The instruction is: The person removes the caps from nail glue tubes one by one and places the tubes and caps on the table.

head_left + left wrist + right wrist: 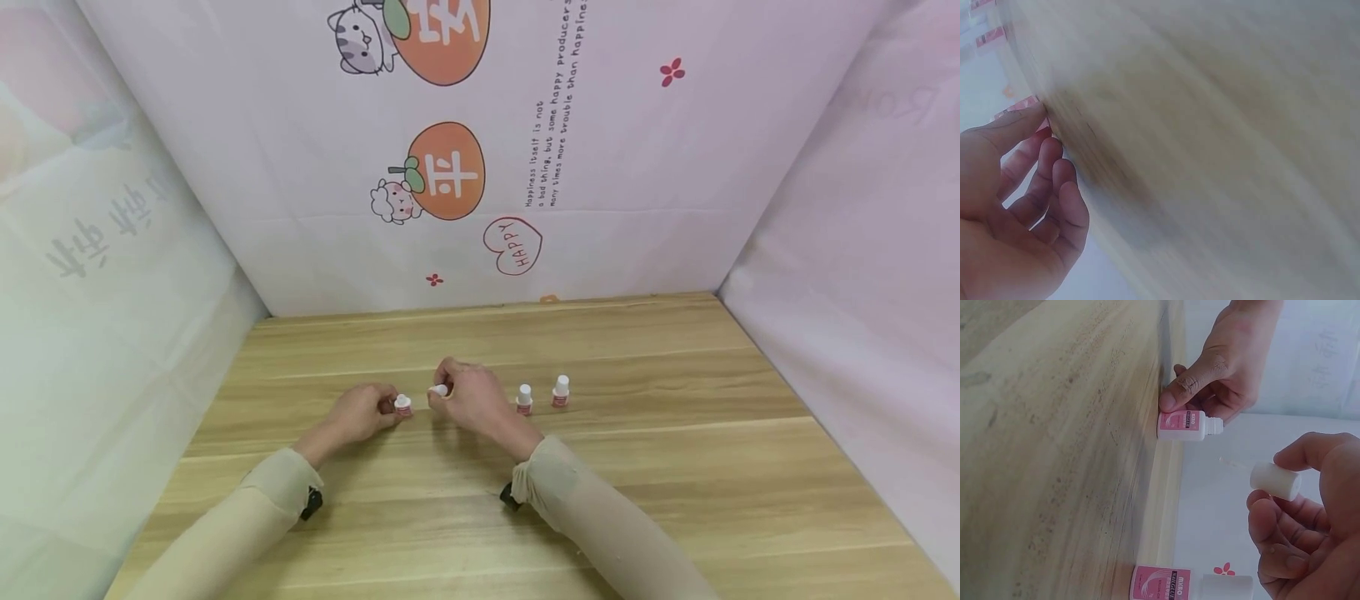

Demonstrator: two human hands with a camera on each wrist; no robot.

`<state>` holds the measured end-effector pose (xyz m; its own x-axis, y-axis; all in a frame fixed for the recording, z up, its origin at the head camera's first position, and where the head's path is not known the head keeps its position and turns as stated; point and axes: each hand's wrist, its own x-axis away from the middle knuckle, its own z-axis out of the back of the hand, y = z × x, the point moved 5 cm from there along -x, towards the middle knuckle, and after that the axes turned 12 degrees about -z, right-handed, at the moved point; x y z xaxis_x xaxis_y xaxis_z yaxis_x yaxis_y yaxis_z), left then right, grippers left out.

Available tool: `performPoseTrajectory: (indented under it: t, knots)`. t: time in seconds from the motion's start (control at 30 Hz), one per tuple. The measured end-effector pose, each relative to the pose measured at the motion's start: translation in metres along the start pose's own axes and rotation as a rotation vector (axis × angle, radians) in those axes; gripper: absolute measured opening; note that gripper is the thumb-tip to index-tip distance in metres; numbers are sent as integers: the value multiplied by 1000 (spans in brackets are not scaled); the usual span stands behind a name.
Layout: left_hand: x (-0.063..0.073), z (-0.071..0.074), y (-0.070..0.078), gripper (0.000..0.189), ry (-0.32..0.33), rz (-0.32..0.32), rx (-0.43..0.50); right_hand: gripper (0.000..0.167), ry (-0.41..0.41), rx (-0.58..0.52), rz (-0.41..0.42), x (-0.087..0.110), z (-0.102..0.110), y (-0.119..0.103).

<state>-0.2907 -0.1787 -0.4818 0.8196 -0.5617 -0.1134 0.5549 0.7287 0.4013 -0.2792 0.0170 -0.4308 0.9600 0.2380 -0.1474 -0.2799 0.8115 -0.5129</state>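
My left hand (pixel 360 413) grips a small nail glue bottle (pixel 403 407) that stands upright on the wooden table. The right wrist view shows its pink label and its bare white neck, with thumb and fingers on the bottle's sides. To the right of it, my right hand (pixel 480 402) pinches a white cap (pixel 1275 481) between thumb and fingers. A thin, pale applicator (pixel 1232 463) sticks out of the cap toward the bottle neck, apart from it. In the left wrist view, the left fingers hide most of the held bottle.
Two more nail glue bottles, one nearer (pixel 524 401) and one farther right (pixel 561 392), stand upright with white caps on. Right forearm and sleeve pass close in front of the nearer one. Printed white cloth (pixel 337 258) walls the wooden table (pixel 465 533) at back and sides.
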Motion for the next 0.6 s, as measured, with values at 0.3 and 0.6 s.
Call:
performPoseTrajectory:
  t: [0.3, 0.6]
  knots:
    - [11, 9, -14, 13, -19, 46, -14, 20, -23, 53, 23, 1, -5, -6]
    - [17, 19, -24, 13, -8, 66, -30, 24, -43, 138, 68, 1, -11, -11]
